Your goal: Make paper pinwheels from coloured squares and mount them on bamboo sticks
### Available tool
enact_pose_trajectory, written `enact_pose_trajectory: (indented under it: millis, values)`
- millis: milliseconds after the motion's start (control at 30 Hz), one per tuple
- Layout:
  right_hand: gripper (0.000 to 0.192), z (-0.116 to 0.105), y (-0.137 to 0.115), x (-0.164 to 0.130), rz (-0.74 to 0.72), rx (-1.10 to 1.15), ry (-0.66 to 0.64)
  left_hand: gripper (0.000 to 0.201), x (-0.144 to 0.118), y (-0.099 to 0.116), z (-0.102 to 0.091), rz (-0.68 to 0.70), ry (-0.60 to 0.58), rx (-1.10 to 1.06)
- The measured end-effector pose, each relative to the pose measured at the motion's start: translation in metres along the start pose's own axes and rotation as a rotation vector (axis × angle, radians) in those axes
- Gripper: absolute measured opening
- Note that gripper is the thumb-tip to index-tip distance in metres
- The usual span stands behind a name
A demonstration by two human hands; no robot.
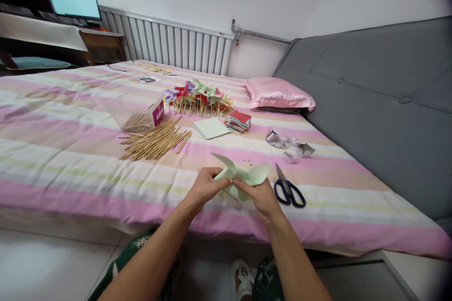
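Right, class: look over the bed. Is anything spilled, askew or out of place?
The wooden sticks lie in a loose, fanned heap spilling from the tipped clear box. Otherwise nothing stands out: both hands, left and right, hold the folded green paper, and closed scissors lie flat beside them.

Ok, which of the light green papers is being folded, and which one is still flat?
The one pinched between the left hand and right hand, the curled green paper, is being folded. The flat green sheet lies untouched beside the coloured paper stack.
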State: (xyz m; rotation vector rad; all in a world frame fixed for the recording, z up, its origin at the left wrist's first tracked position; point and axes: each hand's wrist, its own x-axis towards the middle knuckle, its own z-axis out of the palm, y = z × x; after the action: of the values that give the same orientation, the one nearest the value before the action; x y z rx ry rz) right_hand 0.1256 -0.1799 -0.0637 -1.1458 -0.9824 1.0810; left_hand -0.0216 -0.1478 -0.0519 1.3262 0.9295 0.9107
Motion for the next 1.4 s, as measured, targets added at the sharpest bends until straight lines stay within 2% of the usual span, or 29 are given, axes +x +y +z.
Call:
enact_pose_trajectory:
  millis: [200, 400, 500, 600, 800, 933, 1000, 1100, 1200, 1300, 1400]
  values:
    - [0.031, 0.000, 0.004, 0.002, 0.051, 0.086, 0.024, 0.015, 0.001, 0.004, -0.005, 0.126, -0.027, 0.135]
    - [0.039, -0.001, 0.001, -0.002, 0.144, 0.160, -0.088, 0.008, -0.002, 0.008, -0.007, 0.147, -0.093, 0.089]
    - [0.040, -0.001, -0.002, -0.003, 0.108, 0.101, -0.110, 0.007, -0.003, 0.007, -0.008, 0.135, -0.099, 0.075]
    - [0.035, 0.001, -0.004, -0.004, 0.055, 0.078, -0.130, 0.013, -0.003, 0.005, -0.008, 0.133, -0.106, 0.065]
    - [0.032, 0.006, -0.004, -0.003, -0.003, 0.065, -0.074, 0.018, -0.002, 0.004, -0.010, 0.134, -0.091, 0.105]
    - [0.034, 0.005, 0.001, 0.000, 0.011, 0.123, 0.005, 0.030, 0.001, 0.009, -0.029, 0.143, -0.108, 0.082]
    - [0.039, 0.002, 0.004, 0.002, 0.030, 0.159, 0.039, 0.038, 0.007, 0.013, -0.045, 0.177, 0.002, 0.113]
    - [0.044, -0.001, 0.007, 0.002, 0.057, 0.190, 0.055, 0.038, 0.023, 0.013, -0.076, 0.241, 0.368, 0.405]
    - [0.045, -0.003, 0.009, 0.001, 0.086, 0.205, 0.053, 0.033, 0.042, 0.007, -0.107, 0.211, 0.593, 0.606]
    - [0.038, -0.002, 0.010, 0.000, 0.104, 0.200, 0.040, 0.030, 0.055, -0.003, -0.131, 0.182, 0.730, 0.825]
    - [0.037, -0.002, 0.012, 0.001, 0.099, 0.186, 0.032, 0.025, 0.063, -0.016, -0.145, 0.128, 0.791, 0.985]
